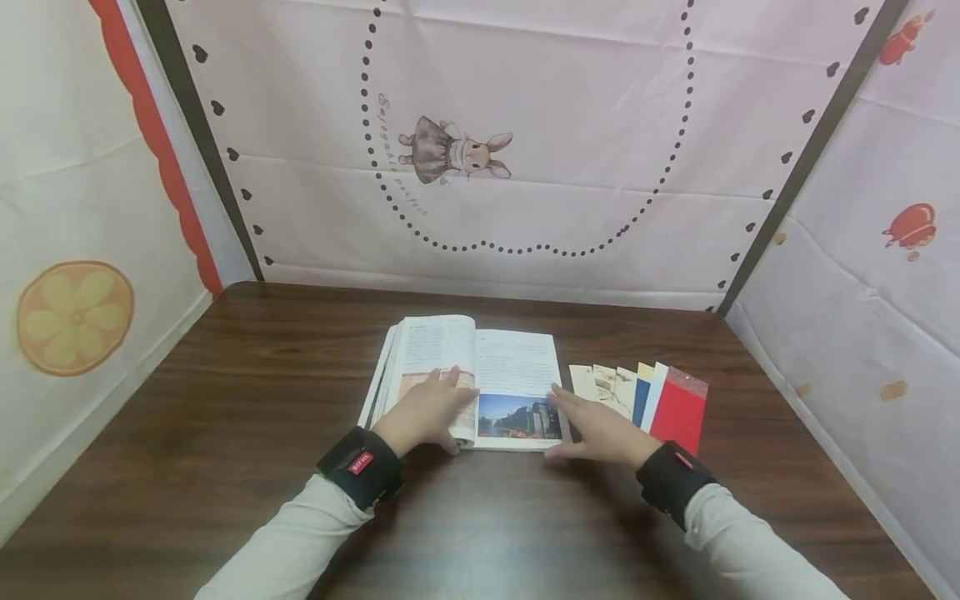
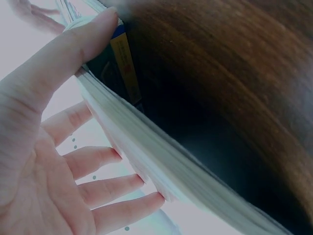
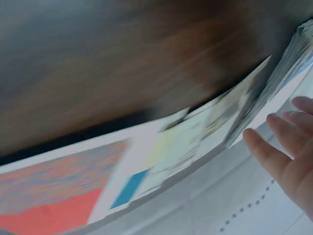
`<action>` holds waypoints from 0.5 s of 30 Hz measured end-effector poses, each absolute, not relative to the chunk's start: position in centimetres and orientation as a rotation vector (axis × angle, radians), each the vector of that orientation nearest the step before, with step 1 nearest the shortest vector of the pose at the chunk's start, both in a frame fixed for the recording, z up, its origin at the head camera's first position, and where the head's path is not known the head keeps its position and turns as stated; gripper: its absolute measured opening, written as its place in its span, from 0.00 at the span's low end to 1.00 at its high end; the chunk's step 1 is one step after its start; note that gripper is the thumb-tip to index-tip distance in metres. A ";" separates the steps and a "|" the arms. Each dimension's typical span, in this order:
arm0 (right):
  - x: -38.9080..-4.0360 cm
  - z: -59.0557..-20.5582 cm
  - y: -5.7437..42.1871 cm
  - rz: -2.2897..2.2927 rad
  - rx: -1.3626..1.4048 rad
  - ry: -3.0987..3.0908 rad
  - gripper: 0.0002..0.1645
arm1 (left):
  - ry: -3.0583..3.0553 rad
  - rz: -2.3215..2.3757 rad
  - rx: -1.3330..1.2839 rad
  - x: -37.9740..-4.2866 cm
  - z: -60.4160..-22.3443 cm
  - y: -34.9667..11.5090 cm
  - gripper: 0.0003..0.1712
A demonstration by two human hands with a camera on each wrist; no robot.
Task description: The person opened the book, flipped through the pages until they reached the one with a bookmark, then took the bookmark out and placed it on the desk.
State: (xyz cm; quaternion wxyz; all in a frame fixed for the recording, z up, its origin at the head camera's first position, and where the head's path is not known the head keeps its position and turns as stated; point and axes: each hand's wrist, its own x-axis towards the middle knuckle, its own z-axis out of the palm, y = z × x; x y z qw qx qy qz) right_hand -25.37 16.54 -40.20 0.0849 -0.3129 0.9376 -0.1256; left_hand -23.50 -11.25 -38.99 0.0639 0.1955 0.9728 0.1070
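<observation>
A thick open book [image 1: 516, 358] lies on the table, with a landscape photo on its right page. My left hand [image 1: 427, 412] rests on the left page near the spine, fingers spread and straight. In the left wrist view its fingertips touch the page, while the thumb [image 2: 95, 39] extends by the book's lower edge. My right hand [image 1: 600, 429] is at the right page's outer edge, its straight fingers touching or nearly touching the paper. Just right of the book, partly behind that hand, lies a fanned row of cards or booklets, a red one [image 1: 678, 408] outermost.
The dark wooden table [image 1: 247, 417] extends around the book. A patterned cloth wall [image 1: 600, 125] stands behind it, with more cloth at both sides. Pale cards [image 1: 583, 379] and a blue one [image 1: 641, 402] overlap beside the red one.
</observation>
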 end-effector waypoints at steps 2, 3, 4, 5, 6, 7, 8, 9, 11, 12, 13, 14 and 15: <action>-25.5 -40.1 15.8 -0.312 -0.976 2.778 0.57 | 2.947 0.311 0.594 -23.5 -39.0 -11.2 0.48; -25.5 -39.9 15.4 -0.288 -0.988 2.766 0.56 | 2.950 0.308 0.598 -23.6 -39.0 -11.1 0.48; -25.6 -39.9 15.1 -0.260 -0.987 2.756 0.56 | 2.950 0.307 0.600 -23.6 -39.1 -11.1 0.47; -25.7 -39.8 14.9 -0.232 -0.975 2.749 0.55 | 2.949 0.304 0.598 -23.6 -39.1 -11.1 0.47; -25.8 -39.8 14.7 -0.204 -0.965 2.742 0.54 | 2.948 0.301 0.595 -23.6 -39.2 -11.2 0.48; -25.9 -39.7 14.6 -0.187 -0.950 2.738 0.53 | 2.947 0.300 0.592 -23.6 -39.2 -11.2 0.48; -26.0 -39.7 14.5 -0.167 -0.932 2.738 0.52 | 2.946 0.299 0.590 -23.6 -39.2 -11.2 0.48; -26.1 -39.6 14.4 -0.160 -0.920 2.736 0.51 | 2.947 0.300 0.590 -23.6 -39.3 -11.2 0.48; -26.2 -39.5 14.3 -0.155 -0.901 2.728 0.50 | 2.948 0.297 0.587 -23.5 -39.2 -11.3 0.48; -26.3 -39.4 14.2 -0.157 -0.905 2.723 0.49 | 2.948 0.292 0.586 -23.5 -39.2 -11.3 0.48; -26.4 -39.3 14.2 -0.160 -0.909 2.716 0.48 | 2.948 0.291 0.587 -23.5 -39.2 -11.3 0.48; -26.4 -39.2 14.2 -0.168 -0.915 2.710 0.47 | 2.949 0.292 0.592 -23.5 -39.1 -11.3 0.48; -26.5 -39.1 14.3 -0.178 -0.918 2.702 0.46 | 2.948 0.292 0.594 -23.4 -39.1 -11.3 0.48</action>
